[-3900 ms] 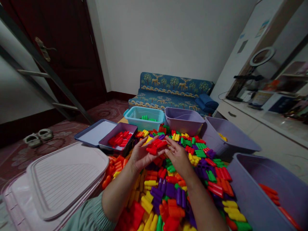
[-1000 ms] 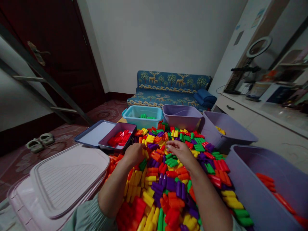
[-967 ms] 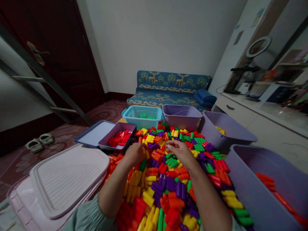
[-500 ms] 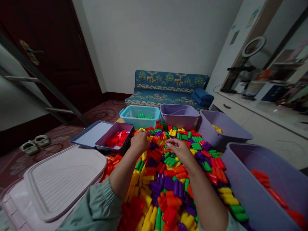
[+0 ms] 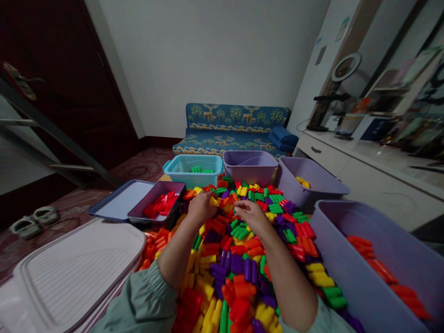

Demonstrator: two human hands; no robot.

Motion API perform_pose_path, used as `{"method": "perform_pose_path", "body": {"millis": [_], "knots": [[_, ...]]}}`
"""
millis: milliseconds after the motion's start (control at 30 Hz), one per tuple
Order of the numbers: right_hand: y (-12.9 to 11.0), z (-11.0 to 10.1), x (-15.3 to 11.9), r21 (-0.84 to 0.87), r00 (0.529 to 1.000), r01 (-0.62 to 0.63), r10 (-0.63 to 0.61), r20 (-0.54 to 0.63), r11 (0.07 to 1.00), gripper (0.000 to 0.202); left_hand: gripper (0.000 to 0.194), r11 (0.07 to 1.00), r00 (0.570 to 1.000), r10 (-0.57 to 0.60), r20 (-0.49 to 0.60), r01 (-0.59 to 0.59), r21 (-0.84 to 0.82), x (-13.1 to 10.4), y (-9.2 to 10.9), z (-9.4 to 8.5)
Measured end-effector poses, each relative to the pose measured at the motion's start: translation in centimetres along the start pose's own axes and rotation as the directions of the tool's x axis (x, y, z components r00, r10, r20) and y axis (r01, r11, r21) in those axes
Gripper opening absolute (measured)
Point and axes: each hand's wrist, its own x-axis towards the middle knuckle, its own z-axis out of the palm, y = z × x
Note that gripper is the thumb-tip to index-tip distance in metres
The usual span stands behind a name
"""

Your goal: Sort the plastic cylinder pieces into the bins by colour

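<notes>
A thick spread of plastic building blocks in red, orange, yellow, green and purple lies below both my hands. My left hand is closed at the far middle of the spread, with a yellow block at its fingertips. To its right, my right hand hovers over the blocks, palm side hidden and fingers stretched toward the left hand. Its thumb and forefinger are slightly apart, and I see no block clearly held there. Green blocks lie just below it.
Beyond the blocks stand a light-blue bin with green blocks and a purple bin. More purple bins, one with yellow blocks and one with red-orange blocks, line the right. A dark box holds red blocks; a pale lid lies left.
The view has turned slightly right, so the surroundings shift left in the picture. My hands stay close together over the same area, and the yellow block at my left fingertips shows more clearly.
</notes>
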Motion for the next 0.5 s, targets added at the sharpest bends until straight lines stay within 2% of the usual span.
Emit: {"method": "perform_pose_path", "body": {"millis": [67, 100, 167, 200, 233, 300, 367, 500], "knots": [[-0.3, 0.1, -0.1, 0.036, 1.0, -0.028, 0.028, -0.005, 0.999, 0.031, 0.032, 0.967, 1.0, -0.021, 0.017, 0.024, -0.253, 0.1, 0.5, 0.6], [-0.4, 0.1, -0.2, 0.067, 0.999, -0.04, 0.041, -0.012, 0.997, 0.034, 0.032, 0.905, 0.997, -0.044, 0.064, 0.067, -0.42, 0.2, 0.8, 0.9], [-0.6, 0.2, -0.3, 0.137, 0.998, -0.052, 0.057, -0.031, 0.989, 0.042, 0.033, 0.676, 0.975, -0.08, 0.207, 0.206, -0.708, 0.1, 1.5, 1.4], [-0.6, 0.3, -0.3, 0.168, 0.998, -0.048, 0.055, -0.036, 0.985, 0.046, 0.034, 0.544, 0.958, -0.075, 0.278, 0.273, -0.794, 0.0, 1.7, 1.6], [-0.6, 0.3, -0.4, 0.192, 0.998, -0.04, 0.049, -0.039, 0.981, 0.05, 0.034, 0.432, 0.941, -0.061, 0.333, 0.326, -0.841, -0.1, 2.0, 1.8], [-0.6, 0.5, -0.4, 0.21, 0.999, -0.024, 0.032, -0.033, 0.977, 0.054, 0.032, 0.297, 0.919, -0.028, 0.394, 0.384, -0.874, -0.5, 2.2, 2.1], [-0.6, 0.7, -0.5, 0.193, 1.0, 0.0, 0.003, -0.018, 0.981, 0.052, 0.032, 0.245, 0.903, 0.009, 0.43, 0.415, -0.876, -0.7, 2.1, 2.3], [-0.5, 0.8, -0.3, 0.099, 0.998, 0.051, -0.048, -0.027, 0.994, 0.042, 0.036, 0.225, 0.877, 0.066, 0.476, 0.452, -0.863, -1.0, 1.6, 2.8]]}}
